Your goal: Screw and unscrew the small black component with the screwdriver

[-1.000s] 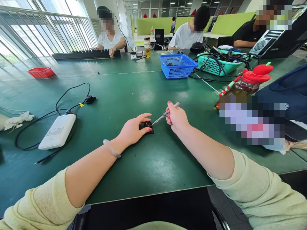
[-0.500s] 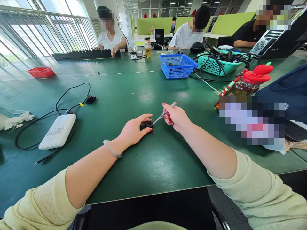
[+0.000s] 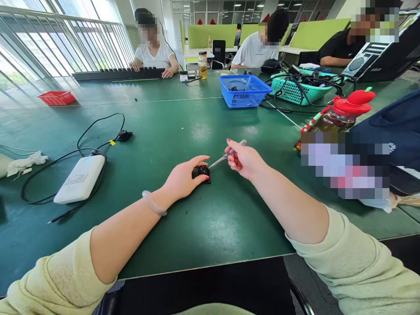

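Observation:
My left hand rests on the green table, its thumb and fingers curled around a small black part with a rounded top and a flat base. What exactly the part is, I cannot make out. In my right hand is a slim screwdriver with a clear handle, gripped between thumb and fingers. Its shaft slants down to the left, and the tip is at or just beside the right side of the black part; contact is too small to tell.
To the left lies a white power bank with a looped black cable. Ahead stand a blue basket and a green basket of cables. A red-lidded bottle is at right, a red tray far left. Several people sit across.
My right hand has moved slightly right with the screwdriver, drawing its tip back a little from the black part. My left hand stays put. A person opposite has shifted a hand to the right.

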A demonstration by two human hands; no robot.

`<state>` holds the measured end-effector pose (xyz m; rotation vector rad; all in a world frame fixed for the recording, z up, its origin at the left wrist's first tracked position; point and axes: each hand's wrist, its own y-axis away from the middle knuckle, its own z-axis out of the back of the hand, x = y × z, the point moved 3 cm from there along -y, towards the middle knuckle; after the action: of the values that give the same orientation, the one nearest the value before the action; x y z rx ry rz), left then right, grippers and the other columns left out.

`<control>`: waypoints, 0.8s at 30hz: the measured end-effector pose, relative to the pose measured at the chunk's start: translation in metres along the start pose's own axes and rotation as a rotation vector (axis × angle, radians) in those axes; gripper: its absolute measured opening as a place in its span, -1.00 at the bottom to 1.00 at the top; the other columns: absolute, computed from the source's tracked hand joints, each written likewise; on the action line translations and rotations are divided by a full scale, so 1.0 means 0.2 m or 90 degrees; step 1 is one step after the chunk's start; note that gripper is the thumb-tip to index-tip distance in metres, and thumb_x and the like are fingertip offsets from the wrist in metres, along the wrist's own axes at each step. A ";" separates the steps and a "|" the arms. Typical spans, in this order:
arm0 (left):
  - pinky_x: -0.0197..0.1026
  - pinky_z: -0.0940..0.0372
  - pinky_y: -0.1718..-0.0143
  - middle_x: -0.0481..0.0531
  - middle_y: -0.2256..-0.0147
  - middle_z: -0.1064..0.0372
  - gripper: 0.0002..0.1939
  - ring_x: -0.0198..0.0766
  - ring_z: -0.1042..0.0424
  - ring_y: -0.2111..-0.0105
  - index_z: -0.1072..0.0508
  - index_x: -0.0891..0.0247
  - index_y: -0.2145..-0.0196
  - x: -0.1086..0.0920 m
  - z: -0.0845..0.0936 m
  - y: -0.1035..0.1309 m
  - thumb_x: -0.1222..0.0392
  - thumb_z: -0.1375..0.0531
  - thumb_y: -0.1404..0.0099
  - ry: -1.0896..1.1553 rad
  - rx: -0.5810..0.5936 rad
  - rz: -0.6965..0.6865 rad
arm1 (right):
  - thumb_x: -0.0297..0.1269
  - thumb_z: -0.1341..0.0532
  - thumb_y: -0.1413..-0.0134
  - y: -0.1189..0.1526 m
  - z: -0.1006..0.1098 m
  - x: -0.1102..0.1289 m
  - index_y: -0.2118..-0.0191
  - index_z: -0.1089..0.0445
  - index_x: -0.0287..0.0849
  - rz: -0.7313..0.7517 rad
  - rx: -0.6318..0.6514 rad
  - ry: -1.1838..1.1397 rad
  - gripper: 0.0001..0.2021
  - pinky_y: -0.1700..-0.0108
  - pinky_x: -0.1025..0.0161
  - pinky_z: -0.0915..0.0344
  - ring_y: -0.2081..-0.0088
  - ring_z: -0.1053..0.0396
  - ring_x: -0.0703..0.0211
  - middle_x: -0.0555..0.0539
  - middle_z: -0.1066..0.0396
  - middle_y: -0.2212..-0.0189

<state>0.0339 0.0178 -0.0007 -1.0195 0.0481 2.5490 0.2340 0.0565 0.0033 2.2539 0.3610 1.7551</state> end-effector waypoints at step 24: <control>0.00 -0.33 -0.17 -0.01 -0.03 -0.53 -0.45 -0.12 -0.52 0.02 -0.32 0.08 -0.23 -0.02 0.00 0.00 0.18 -0.25 -0.29 0.020 0.009 -0.001 | -0.26 -0.23 -0.27 0.02 -0.05 0.00 0.33 -0.33 -0.15 0.227 0.022 0.048 -0.85 0.66 0.44 -0.04 0.71 -0.18 0.43 0.14 -0.30 0.64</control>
<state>0.0365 0.0155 0.0025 -1.0552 0.0737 2.5281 0.2246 0.0533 0.0072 2.3968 0.0001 2.0209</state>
